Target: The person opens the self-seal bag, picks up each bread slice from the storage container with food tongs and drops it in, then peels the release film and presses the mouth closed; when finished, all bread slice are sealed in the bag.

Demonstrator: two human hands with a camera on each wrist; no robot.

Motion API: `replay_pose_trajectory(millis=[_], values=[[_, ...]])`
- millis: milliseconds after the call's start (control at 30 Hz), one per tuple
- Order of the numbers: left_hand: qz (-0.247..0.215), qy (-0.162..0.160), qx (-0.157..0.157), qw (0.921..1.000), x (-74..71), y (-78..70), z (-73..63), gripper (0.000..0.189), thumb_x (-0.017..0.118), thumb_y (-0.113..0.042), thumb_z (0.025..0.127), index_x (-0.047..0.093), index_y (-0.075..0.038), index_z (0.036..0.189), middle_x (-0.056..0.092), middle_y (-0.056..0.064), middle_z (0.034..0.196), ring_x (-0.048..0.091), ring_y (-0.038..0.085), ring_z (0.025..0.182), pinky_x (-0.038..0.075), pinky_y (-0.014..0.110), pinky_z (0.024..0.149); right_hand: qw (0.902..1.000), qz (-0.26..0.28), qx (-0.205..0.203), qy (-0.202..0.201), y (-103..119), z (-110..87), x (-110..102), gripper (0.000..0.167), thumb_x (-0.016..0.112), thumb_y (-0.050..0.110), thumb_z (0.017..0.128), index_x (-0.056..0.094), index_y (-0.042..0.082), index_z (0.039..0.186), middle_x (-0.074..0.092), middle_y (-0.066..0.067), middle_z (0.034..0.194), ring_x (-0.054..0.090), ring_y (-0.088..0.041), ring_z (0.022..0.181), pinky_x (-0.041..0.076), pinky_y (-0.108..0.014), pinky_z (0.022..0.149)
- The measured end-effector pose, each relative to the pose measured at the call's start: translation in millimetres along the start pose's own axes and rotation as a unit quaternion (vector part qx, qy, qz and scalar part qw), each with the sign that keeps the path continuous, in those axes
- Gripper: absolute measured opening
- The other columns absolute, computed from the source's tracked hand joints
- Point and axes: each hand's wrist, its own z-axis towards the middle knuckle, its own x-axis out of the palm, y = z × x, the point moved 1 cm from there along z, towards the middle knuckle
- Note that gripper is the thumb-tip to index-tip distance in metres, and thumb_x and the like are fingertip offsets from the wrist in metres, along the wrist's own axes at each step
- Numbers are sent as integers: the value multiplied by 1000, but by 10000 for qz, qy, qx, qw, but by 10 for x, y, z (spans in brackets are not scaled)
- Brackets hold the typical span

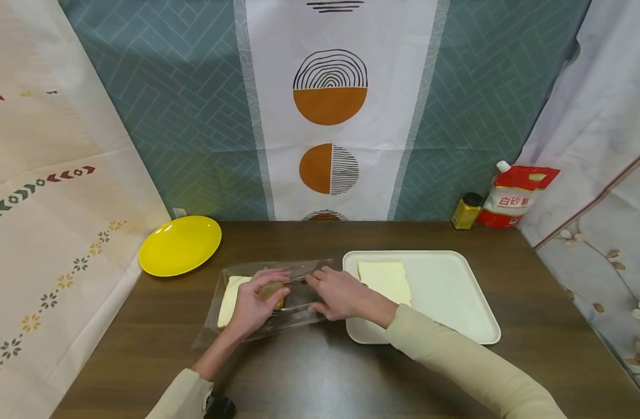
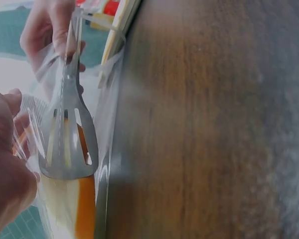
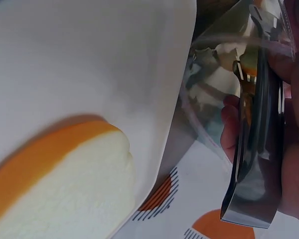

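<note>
A clear plastic bag (image 1: 315, 319) lies on the table with a slice of bread (image 1: 228, 301) toward its far left end. My left hand (image 1: 257, 297) holds the bag's upper side near its mouth, thumb and fingers curled on the film. Metal tongs (image 3: 256, 169) are gripped in my right hand (image 1: 341, 294) at the bag's opening. Their slotted head (image 2: 70, 144) reaches into the bag and lies against the bread with its brown crust. Another bread slice (image 1: 385, 280) rests on the white tray (image 1: 445, 302), just right of my right hand.
At the back left sits a yellow plate (image 1: 180, 247). A small yellow jar (image 1: 464, 214) with a black lid and a red pouch (image 1: 511, 198) with a white cap stand at the back right. Patterned cloths hang around the dark wooden table (image 1: 299, 378).
</note>
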Motion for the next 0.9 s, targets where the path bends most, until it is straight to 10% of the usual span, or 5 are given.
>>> replay_pose_trajectory(millis=[400, 667, 900], values=[[91, -176, -280, 9994, -7, 31, -26, 22, 77, 14, 79, 73, 5, 99, 71, 22, 108, 62, 42, 108, 39, 15, 97, 9992, 288, -13, 280, -58, 68, -65, 65, 67, 50, 92, 57, 0, 133, 65, -13, 118, 61, -29, 107, 55, -42, 84], [125, -204, -301, 9993, -45, 48, -16, 22, 76, 14, 80, 73, 6, 100, 71, 22, 106, 62, 42, 107, 40, 33, 105, 9977, 513, -61, 438, -66, 144, -148, 64, 71, 48, 91, 58, -1, 131, 66, -14, 116, 63, -29, 106, 53, -41, 88], [30, -221, -423, 9989, -99, 115, 6, 23, 76, 14, 80, 72, 6, 102, 71, 22, 105, 62, 41, 106, 38, 20, 102, 9957, 642, 242, 627, -31, 215, -168, 69, 73, 49, 89, 57, -1, 134, 65, -15, 121, 64, -29, 108, 51, -40, 94]])
